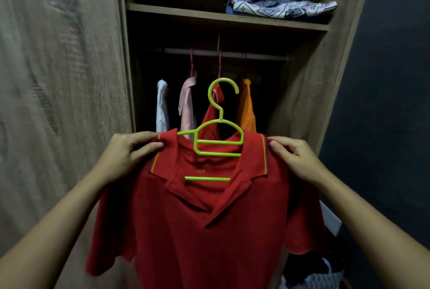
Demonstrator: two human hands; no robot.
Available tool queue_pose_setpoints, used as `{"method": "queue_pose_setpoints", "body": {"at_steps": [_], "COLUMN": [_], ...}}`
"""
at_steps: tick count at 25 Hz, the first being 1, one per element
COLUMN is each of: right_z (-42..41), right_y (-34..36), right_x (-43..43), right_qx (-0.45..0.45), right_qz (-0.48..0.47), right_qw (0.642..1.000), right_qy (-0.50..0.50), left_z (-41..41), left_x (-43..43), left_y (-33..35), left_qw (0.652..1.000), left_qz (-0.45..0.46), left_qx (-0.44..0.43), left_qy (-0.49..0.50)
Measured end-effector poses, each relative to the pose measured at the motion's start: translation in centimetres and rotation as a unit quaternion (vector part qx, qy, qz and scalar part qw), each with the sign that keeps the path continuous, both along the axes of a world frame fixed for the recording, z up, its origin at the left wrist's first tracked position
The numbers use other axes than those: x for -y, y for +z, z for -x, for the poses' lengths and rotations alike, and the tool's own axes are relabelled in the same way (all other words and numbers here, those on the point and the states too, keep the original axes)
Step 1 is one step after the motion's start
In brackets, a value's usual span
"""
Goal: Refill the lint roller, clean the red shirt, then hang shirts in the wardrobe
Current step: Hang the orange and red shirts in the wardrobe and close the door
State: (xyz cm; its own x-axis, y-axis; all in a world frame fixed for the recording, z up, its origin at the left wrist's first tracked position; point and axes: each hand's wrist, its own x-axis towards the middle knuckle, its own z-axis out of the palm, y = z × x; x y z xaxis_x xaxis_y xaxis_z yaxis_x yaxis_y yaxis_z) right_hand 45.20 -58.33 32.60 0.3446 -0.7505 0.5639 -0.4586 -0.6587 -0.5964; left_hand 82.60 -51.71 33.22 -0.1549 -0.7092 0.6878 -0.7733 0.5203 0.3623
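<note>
A red polo shirt [204, 225] hangs on a lime green plastic hanger [220, 135] that I hold up in front of the open wardrobe [302, 93]. My left hand [130, 151] pinches the shirt's left shoulder. At the other shoulder, my right hand [295, 158] grips the fabric. The hanger's hook points up and is free, below the wardrobe rail [232, 53]. The lint roller is not in view.
Several shirts hang on the rail: white [162, 107], pink [187, 102], another red [215, 111] and orange [246, 107]. A patterned folded cloth [283, 8] lies on the upper shelf. A wooden door [58, 102] stands at left. A basket of clothes [314, 274] sits at bottom right.
</note>
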Motion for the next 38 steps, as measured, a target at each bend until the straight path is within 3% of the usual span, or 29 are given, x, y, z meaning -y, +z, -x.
{"method": "queue_pose_setpoints", "body": {"at_steps": [4,8,10,12,14,16,18,20,22,26,31,36,38], "right_z": [2.4,2.4,2.3,2.4,1.8,-0.2,-2.6,-4.0,-4.1,-2.6,-0.4,2.5,3.7], "right_y": [-0.5,-1.3,-1.7,-1.9,-2.0,-2.4,-3.6,-4.4,-4.6,-2.9,0.2,3.0,3.6], "right_x": [1.4,1.8,2.2,2.6,2.3,1.2,0.3,-0.2,0.2,2.6,6.0,10.4,12.3], "right_qx": [0.078,-0.002,0.016,0.023,-0.013,-0.070,-0.085,0.011,0.126,0.281,0.360,0.362,0.325], "right_qz": [-0.051,-0.057,-0.060,-0.027,-0.006,-0.079,-0.245,-0.389,-0.437,-0.412,-0.373,-0.326,-0.300], "right_qw": [0.995,0.997,0.995,0.989,0.981,0.982,0.962,0.919,0.887,0.866,0.855,0.872,0.895], "right_qy": [-0.048,-0.042,-0.072,-0.144,-0.192,-0.157,-0.089,-0.065,-0.077,-0.038,0.006,0.040,0.052], "left_z": [-1.4,-1.4,-1.2,-0.6,1.3,4.0,7.8,11.8,15.3,19.8,24.1,26.9,26.8], "left_x": [0.8,1.4,1.4,1.5,2.2,3.0,3.6,4.1,4.6,6.1,8.6,10.8,12.8], "left_y": [-0.1,-0.7,-0.4,-0.3,-1.5,-4.3,-7.6,-9.6,-9.6,-6.9,-3.9,-0.2,1.5], "left_qw": [0.996,0.995,0.994,0.987,0.985,0.984,0.981,0.982,0.985,0.982,0.984,0.984,0.988], "left_qz": [0.006,0.001,-0.053,-0.143,-0.165,-0.173,-0.193,-0.188,-0.161,-0.137,-0.116,-0.130,-0.074], "left_qx": [-0.081,-0.099,-0.099,-0.051,0.032,0.047,0.023,-0.004,-0.040,-0.089,-0.121,-0.124,-0.134], "left_qy": [0.019,0.021,-0.011,-0.054,-0.032,-0.009,-0.006,0.019,0.050,0.097,0.062,-0.010,-0.003]}}
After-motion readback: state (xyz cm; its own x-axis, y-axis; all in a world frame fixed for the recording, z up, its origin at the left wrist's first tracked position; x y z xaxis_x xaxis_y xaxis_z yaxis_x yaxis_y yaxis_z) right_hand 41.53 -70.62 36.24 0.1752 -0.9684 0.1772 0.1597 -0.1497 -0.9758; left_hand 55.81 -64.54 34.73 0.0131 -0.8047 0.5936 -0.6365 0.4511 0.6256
